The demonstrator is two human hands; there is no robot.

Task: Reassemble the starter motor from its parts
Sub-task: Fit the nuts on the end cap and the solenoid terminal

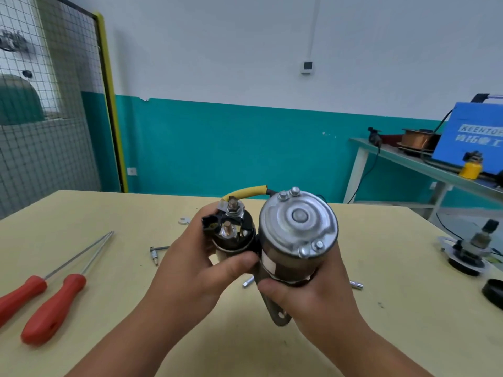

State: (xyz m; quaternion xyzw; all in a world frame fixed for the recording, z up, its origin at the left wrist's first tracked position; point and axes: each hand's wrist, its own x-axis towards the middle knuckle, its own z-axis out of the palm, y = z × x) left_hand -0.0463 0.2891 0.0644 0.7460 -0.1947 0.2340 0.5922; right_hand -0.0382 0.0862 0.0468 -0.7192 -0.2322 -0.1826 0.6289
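Starter motor (296, 235) likely heavy, rigid, slick; my left hand (190, 268) clasps solenoid (234, 232), 9 o'clock; right hand (304, 300) clasps it underneath, 6 o'clock.

A person's two bare hands, the left hand (196, 268) and the right hand (307, 295), have rounded fingers and broad thumbs. Both forearms (130, 336) are bare as well, uncovered along all of their visible length.

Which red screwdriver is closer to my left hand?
The right screwdriver, its whole handle in view, is nearer your left hand; the left screwdriver runs off the picture's edge.
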